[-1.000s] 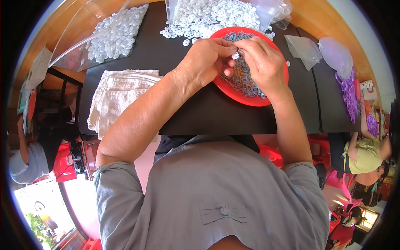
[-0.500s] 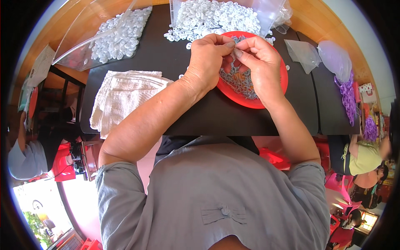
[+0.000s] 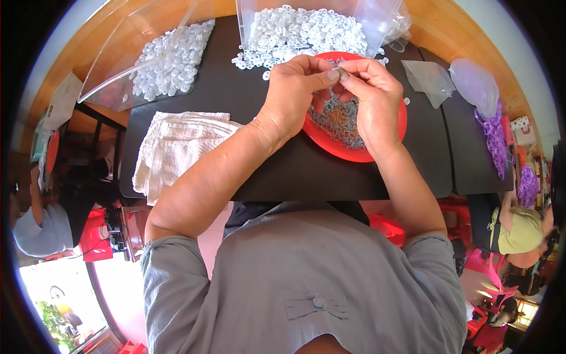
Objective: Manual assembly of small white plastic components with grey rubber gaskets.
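Over a red plate (image 3: 339,154), my left hand (image 3: 289,91) and my right hand (image 3: 380,103) meet fingertip to fingertip. Both are closed in a pinch, thumbs against forefingers. A tiny pale bit shows between the tips, too small and too covered to name. Thin grey metal pieces like small nails or screws (image 3: 348,133) lie heaped in the plate below the hands. Just beyond, a pile of small white plastic pieces (image 3: 309,29), some with holes, spills from a clear bag onto the dark table (image 3: 265,177).
At the left lie a folded whitish cloth (image 3: 180,147) and a clear bag with more white pieces (image 3: 168,62). Small clear bags (image 3: 429,79) and purple strips (image 3: 490,138) are on the right. Other people sit at both sides, one in a yellow-green top (image 3: 519,230).
My hands stay pinched together, with the fingertips slightly shifted. The whole view has moved a little, so table and plate appear lower.
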The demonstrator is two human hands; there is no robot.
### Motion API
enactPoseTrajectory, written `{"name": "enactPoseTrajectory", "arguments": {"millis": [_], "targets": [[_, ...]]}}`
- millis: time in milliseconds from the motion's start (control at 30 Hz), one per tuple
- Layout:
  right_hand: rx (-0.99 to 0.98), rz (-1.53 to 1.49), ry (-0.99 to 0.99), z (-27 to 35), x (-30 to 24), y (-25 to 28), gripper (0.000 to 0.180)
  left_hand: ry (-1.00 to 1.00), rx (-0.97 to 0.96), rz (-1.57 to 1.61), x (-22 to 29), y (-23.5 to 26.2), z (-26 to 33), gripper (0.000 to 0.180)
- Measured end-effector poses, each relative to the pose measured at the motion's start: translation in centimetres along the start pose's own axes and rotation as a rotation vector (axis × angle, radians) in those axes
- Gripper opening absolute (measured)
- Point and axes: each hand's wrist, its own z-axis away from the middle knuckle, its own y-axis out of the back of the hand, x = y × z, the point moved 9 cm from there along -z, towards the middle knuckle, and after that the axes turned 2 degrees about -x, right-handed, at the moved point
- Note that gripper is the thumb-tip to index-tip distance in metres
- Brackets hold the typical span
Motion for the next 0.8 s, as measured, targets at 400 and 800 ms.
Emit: {"name": "enactPoseTrajectory", "arguments": {"millis": [400, 800], "targets": [[-0.038, -0.035, -0.105, 0.0, 0.7, 0.0, 0.009, -0.065, 0.028, -0.067, -0.3, 0.3, -0.2, 0.01], [-0.072, 0.487, 0.276, 0.0, -1.9, 0.4, 0.007, -0.021, 0.03, -0.093, -0.1, 0.4, -0.2, 0.012]]}}
